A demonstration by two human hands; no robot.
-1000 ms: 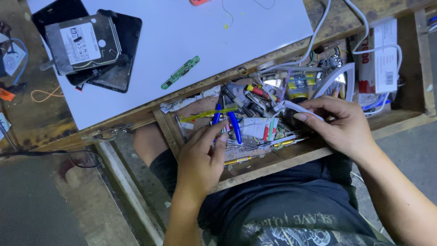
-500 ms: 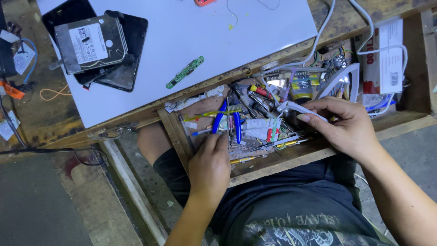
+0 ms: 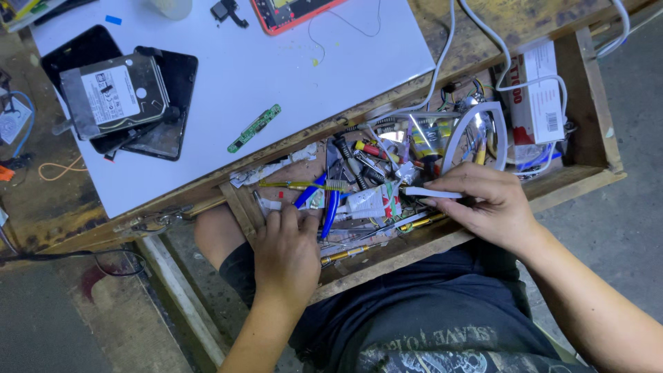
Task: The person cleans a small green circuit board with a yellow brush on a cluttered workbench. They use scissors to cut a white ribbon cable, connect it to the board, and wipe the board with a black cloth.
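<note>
An open wooden drawer [image 3: 587, 97] below the workbench is packed with tools, tubes and wires. My left hand [image 3: 286, 252] rests palm down on the clutter at the drawer's left part, fingers by blue-handled pliers [image 3: 330, 204]. My right hand [image 3: 487, 204] lies over the drawer's middle, its fingers pinching a thin white flat tool [image 3: 431, 193]. A yellow-handled screwdriver [image 3: 421, 222] lies by the front edge.
A white mat [image 3: 276, 76] covers the bench, with a hard drive [image 3: 114, 93] on dark phone panels, a small green circuit board [image 3: 254, 128] and a red-framed phone [image 3: 290, 10]. A white box [image 3: 539, 93] and white cables [image 3: 442, 62] sit at the drawer's right.
My left hand has slid back toward the drawer's front left, off the pliers. The right hand stays on the white tool. The view has shifted a little, showing more of the bench top.
</note>
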